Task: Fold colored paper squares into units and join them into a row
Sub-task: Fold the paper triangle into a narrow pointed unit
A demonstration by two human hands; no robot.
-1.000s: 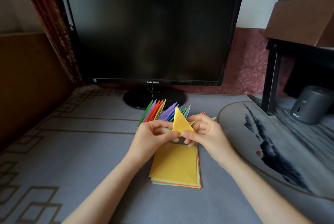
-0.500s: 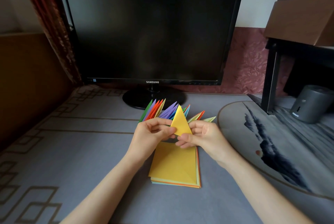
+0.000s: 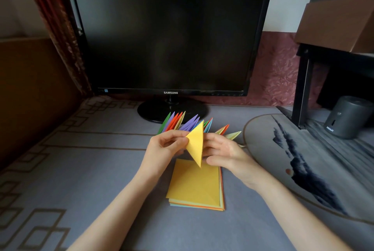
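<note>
A folded yellow unit (image 3: pixel 195 143) is held in the air between the two hands, above the far edge of a stack of paper squares (image 3: pixel 195 186) that lies flat on the desk (image 3: pixel 81 169). The unit is seen as a narrow, pointed shape standing nearly upright, with one tip raised and the other aimed down at the stack.

The left hand (image 3: pixel 164 147) is placed at the unit's left corner. Its fingers are curled, and the corner is pinched between thumb and fingertips. The right hand (image 3: pixel 224 151) is set just to the right of the unit and partly behind it. Its fingers are lightly bent and laid against the unit's right edge, while the thumb is held lower, near the bottom tip. Whether the paper is truly gripped by this hand cannot be told, since the contact is hidden by the unit itself.

Just behind both hands, a row of joined units (image 3: pixel 190 124) in green, purple, orange, yellow and blue is fanned out on the desk, its points raised. The stack is topped by a yellow sheet, and orange and pale green edges are shown beneath it.

A dark monitor (image 3: pixel 168 34) is stood at the back of the desk. A round mat (image 3: pixel 303 159) and a grey cylinder (image 3: pixel 348 117) are seen to the right.
</note>
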